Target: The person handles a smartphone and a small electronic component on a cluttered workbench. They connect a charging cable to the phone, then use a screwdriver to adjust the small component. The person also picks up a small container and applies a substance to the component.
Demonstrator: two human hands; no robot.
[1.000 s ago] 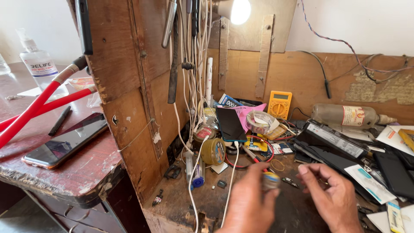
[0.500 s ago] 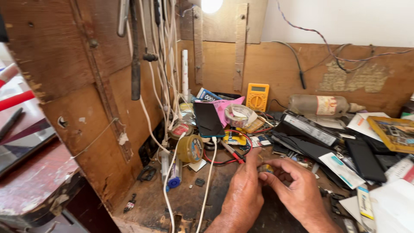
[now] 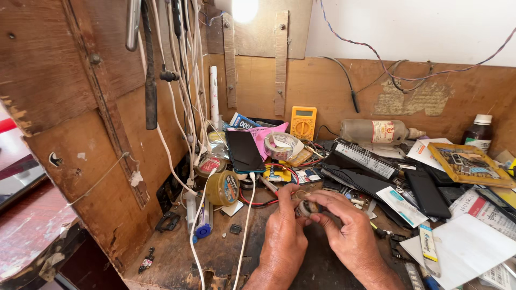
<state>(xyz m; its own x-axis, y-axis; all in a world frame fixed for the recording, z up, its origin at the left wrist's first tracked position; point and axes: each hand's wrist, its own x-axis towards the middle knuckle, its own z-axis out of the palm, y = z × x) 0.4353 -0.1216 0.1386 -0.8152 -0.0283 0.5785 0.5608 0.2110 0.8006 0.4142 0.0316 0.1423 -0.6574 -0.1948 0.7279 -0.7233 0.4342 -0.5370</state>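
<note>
Hands meet low in the middle of a really cluttered wooden bench (image 3: 215,252). The left hand (image 3: 284,233) and right hand (image 3: 344,225) are both pinched around a small round part (image 3: 307,208) held between the fingertips, just above the bench surface; can't tell what it actually is, it's mostly hidden.

Right behind it there's a black phone (image 3: 244,151) leaning up, with a roll of clear tape (image 3: 280,145) beside it and a pink wrapper behind. A yellow multimeter (image 3: 303,122) stands against the far board. To the right of that, a clear bottle (image 3: 376,130) lies on its side with a white and red label. Far right there's a brown bottle (image 3: 478,131) with a white cap. A little round tin (image 3: 223,188) with a blue-edged label sits left of the hands, white cables hanging down past it.
</note>
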